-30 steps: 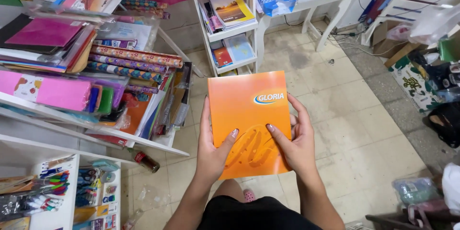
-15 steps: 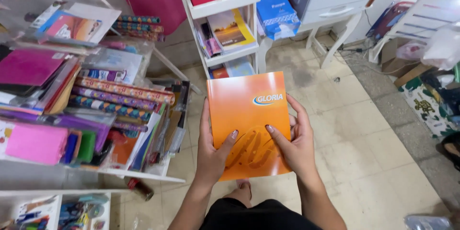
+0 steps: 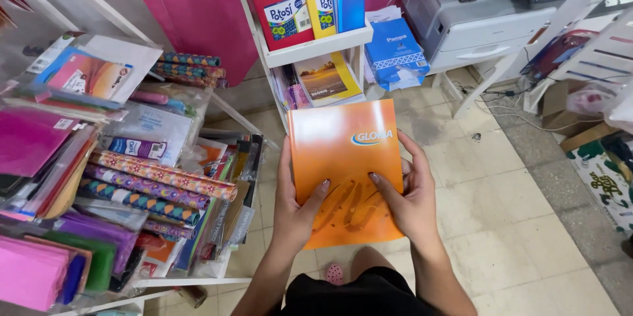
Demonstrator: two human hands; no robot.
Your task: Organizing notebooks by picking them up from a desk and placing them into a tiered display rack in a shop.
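I hold an orange notebook (image 3: 343, 151) upright in front of me with both hands. My left hand (image 3: 293, 207) grips its left edge, thumb across the cover. My right hand (image 3: 405, 197) grips the right edge, thumb also on the cover, fingers behind it. The cover is glossy with a lighter pattern low down. Below the notebook I see my dark shorts and a pink shoe on the tiled floor.
A white rack (image 3: 165, 158) at the left holds coloured paper sheets, rolls of patterned wrapping paper and folders. Ahead stands a white shelf unit (image 3: 310, 49) with books and packs. A grey printer (image 3: 488, 13) is at the back right; boxes and cables lie beyond.
The view has tilted up and forward, so the shelf and printer show more. The notebook stays in both hands with the same grip.
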